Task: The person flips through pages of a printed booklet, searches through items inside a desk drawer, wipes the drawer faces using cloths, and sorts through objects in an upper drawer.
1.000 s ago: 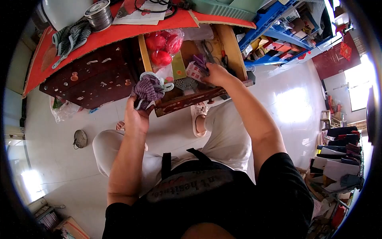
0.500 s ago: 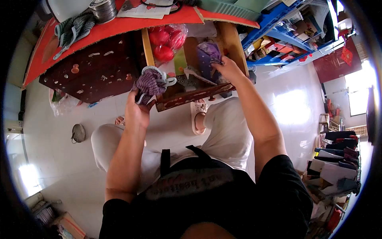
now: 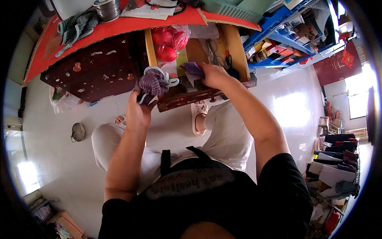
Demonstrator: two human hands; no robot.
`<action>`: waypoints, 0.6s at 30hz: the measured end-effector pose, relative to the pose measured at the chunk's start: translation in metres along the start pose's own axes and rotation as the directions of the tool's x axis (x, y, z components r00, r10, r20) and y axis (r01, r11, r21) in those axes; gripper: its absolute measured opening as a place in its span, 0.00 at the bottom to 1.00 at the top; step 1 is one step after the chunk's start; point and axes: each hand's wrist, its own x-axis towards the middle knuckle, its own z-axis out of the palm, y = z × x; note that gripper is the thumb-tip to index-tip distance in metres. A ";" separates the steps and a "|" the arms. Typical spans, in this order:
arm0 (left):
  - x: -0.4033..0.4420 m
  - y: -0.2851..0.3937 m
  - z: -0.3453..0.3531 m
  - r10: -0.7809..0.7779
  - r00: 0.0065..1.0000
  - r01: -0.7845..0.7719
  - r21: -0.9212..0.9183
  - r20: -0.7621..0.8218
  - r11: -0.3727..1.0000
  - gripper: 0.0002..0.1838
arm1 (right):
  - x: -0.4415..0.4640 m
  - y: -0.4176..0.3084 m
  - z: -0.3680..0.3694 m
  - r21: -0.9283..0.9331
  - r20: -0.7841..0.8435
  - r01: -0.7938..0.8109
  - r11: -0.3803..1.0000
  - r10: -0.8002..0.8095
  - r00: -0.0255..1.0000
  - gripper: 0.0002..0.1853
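My left hand (image 3: 140,108) is closed on a bundled purple knitted glove (image 3: 152,83) with a pale edge, just left of the open drawer's front (image 3: 187,99). Over the drawer, my right hand (image 3: 214,75) grips a purple cloth (image 3: 192,70), whose lower part hangs toward the drawer front. Red round items in a clear plastic bag (image 3: 170,42) lie at the drawer's back left. Scissors (image 3: 214,51) and a tool with a red part (image 3: 228,57) lie at its right side.
The red tabletop (image 3: 131,30) holds a wire spool (image 3: 107,10), a grey glove (image 3: 78,28), papers and a green basket (image 3: 234,10). A blue shelf (image 3: 284,38) stands at the right. A round metal lid (image 3: 78,132) lies on the floor.
The purple cloth, spread out half a second ago, is now bunched and further left with my right hand. The scissors show again. My left hand still holds the glove.
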 end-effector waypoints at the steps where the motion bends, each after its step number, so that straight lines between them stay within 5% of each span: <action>1: 0.000 0.000 0.000 0.004 1.000 -0.004 -0.002 0.005 1.000 0.14 | 0.000 0.000 -0.003 -0.003 -0.005 0.000 1.000 0.000 1.000 0.31; 3: -0.001 0.000 0.000 0.010 1.000 -0.010 -0.006 0.001 1.000 0.14 | -0.001 0.000 -0.010 0.209 -0.201 -0.231 0.950 0.273 0.941 0.27; 4: 0.000 -0.001 -0.001 0.011 1.000 -0.011 -0.015 -0.002 1.000 0.14 | -0.001 0.006 -0.013 0.202 -0.200 -0.229 0.952 0.269 0.942 0.27; 6: 0.001 -0.003 -0.003 0.004 1.000 -0.004 -0.012 -0.004 1.000 0.14 | -0.001 0.027 -0.021 0.642 -0.312 -0.152 0.752 0.437 0.844 0.19; 7: 0.001 -0.003 -0.004 0.003 1.000 -0.003 -0.017 -0.006 1.000 0.14 | 0.000 0.034 -0.025 0.638 -0.311 -0.153 0.755 0.434 0.846 0.19; 9: 0.002 -0.004 -0.004 0.012 1.000 -0.012 -0.007 -0.007 1.000 0.14 | 0.008 0.044 -0.031 0.998 -0.052 0.030 0.048 0.573 0.818 0.12; 10: 0.002 -0.004 -0.004 0.012 1.000 -0.012 -0.010 -0.010 1.000 0.14 | 0.016 0.046 -0.033 0.998 -0.051 0.027 0.050 0.571 0.819 0.12; 12: 0.002 -0.004 -0.003 0.024 1.000 -0.024 -0.011 0.012 1.000 0.14 | 0.041 0.053 -0.034 0.970 0.110 0.040 -0.238 0.582 0.806 0.11; 14: 0.004 -0.003 -0.004 0.008 1.000 -0.008 -0.017 0.009 1.000 0.14 | 0.083 0.066 -0.028 0.961 0.079 0.082 -0.265 0.545 0.834 0.19; 16: 0.005 -0.004 -0.002 -0.013 1.000 0.013 -0.025 0.006 1.000 0.14 | 0.098 0.053 -0.042 0.992 -0.094 0.053 0.113 0.398 0.913 0.32; 17: 0.005 -0.004 0.000 -0.006 1.000 0.006 -0.048 -0.015 0.999 0.14 | 0.090 0.047 -0.050 0.993 -0.086 0.045 0.110 0.401 0.912 0.32; 18: 0.004 -0.003 0.001 -0.001 0.999 -0.002 -0.071 -0.032 0.997 0.14 | 0.071 0.031 -0.065 0.951 -0.056 -0.107 0.291 0.499 0.865 0.35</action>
